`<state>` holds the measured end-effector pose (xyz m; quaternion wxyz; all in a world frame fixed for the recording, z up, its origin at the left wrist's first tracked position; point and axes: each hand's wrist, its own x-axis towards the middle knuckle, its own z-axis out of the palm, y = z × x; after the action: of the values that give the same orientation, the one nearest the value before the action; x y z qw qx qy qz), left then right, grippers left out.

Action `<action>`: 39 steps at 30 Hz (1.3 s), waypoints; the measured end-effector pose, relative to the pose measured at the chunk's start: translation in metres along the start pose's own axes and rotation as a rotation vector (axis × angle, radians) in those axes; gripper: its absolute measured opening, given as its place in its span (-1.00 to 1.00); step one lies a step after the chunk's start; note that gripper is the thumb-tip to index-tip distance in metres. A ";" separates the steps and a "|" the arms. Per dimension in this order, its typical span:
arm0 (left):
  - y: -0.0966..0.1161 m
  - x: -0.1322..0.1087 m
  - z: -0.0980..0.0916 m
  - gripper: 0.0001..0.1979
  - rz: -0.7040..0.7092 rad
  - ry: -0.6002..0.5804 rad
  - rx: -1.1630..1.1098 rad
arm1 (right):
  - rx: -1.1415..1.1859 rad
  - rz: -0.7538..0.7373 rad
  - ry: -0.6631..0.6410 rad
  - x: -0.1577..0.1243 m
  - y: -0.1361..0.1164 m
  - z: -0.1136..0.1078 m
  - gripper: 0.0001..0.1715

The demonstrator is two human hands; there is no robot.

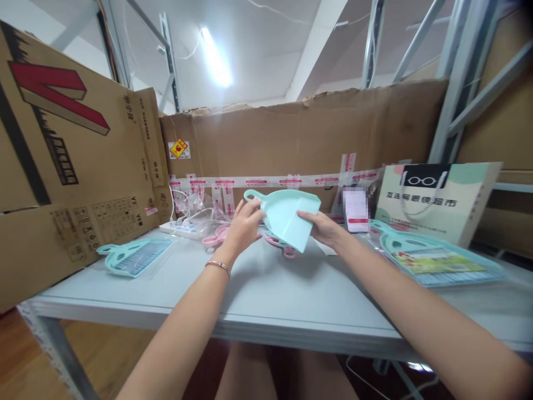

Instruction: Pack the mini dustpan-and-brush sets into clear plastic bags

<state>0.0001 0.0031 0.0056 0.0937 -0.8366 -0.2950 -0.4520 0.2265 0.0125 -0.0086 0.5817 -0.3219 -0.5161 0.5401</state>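
A mint-green dustpan (287, 216) is held up above the middle of the table, its looped handle pointing to the upper left. My right hand (322, 226) grips its right side, thumb lying across the pan's face. By the handle end is my left hand (245, 222), fingers bent and spread; whether they press on the dustpan I cannot make out. Behind and below the dustpan lie pink looped pieces (288, 251), partly hidden. Another pink piece (216, 238) rests beyond my left wrist.
At the left lies a bagged mint dustpan-and-brush set (135, 256); another set (441, 258) with a colourful card lies at the right. A phone (356, 210) stands against a paper bag (437, 203). A white power strip (179, 229) with cables sits back left. Cardboard (266, 139) walls the rear.
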 end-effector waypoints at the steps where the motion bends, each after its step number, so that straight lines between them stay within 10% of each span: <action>1: 0.000 0.000 0.003 -0.74 -0.126 0.113 -0.087 | 0.070 -0.040 0.054 -0.002 0.004 0.005 -0.64; 3: 0.000 0.000 0.009 -0.63 -0.422 0.189 -0.344 | 0.158 -0.051 0.137 -0.006 0.012 0.014 -0.65; 7: -0.002 -0.001 0.017 -0.59 -0.751 -0.029 -0.802 | 0.090 0.000 0.093 -0.007 0.021 0.021 -0.64; 13: -0.019 0.004 0.007 -0.80 -0.820 0.428 -0.602 | -0.663 -0.352 0.060 0.008 0.029 -0.020 -0.58; 17: -0.019 0.003 0.004 -0.82 -0.827 0.446 -0.523 | -1.426 -0.479 -0.218 0.015 0.047 -0.030 -0.54; 22: -0.015 0.002 0.006 -0.82 -0.776 0.407 -0.492 | -1.770 -0.576 -0.449 0.013 0.046 -0.007 -0.45; 34: -0.032 0.002 0.001 -0.74 -0.791 0.596 -0.399 | -1.679 -0.601 -0.485 0.005 0.027 0.010 -0.74; 39: -0.036 0.002 -0.004 -0.72 -0.837 0.738 -0.276 | -1.024 -0.606 0.182 -0.001 -0.007 -0.006 -0.75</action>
<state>-0.0227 0.0313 0.0059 -0.1063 -0.4397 -0.4871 -0.7471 0.2344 0.0107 -0.0042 0.5224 -0.4446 -0.7276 0.0031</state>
